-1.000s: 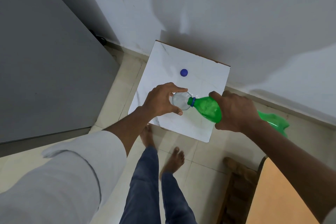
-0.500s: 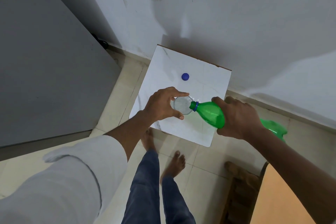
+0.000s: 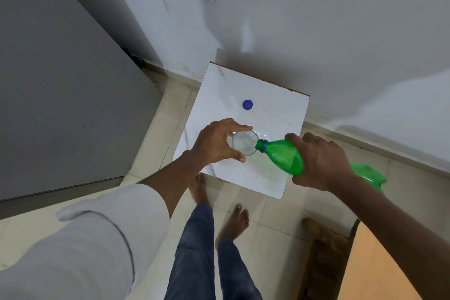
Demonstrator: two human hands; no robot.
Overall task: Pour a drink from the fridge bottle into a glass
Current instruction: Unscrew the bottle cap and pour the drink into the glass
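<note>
A clear glass (image 3: 244,142) stands on the small white marble-top table (image 3: 272,105), and my left hand (image 3: 216,143) is wrapped around its left side. My right hand (image 3: 321,163) grips the middle of a green plastic bottle (image 3: 285,156), which is tipped over almost flat. The bottle's open mouth with its blue neck ring rests at the glass's right rim. Its base sticks out behind my right wrist. The blue bottle cap (image 3: 247,104) lies loose on the table behind the glass.
A grey fridge (image 3: 60,95) fills the left side. White walls close off the back and right. An orange-topped wooden piece of furniture (image 3: 379,265) sits at the lower right. My bare feet (image 3: 233,221) stand on pale floor tiles just in front of the table.
Both hands, glass and bottle keep the same pose. The camera has tilted slightly, shifting the whole scene lower in view. The bottle's mouth stays at the glass rim.
</note>
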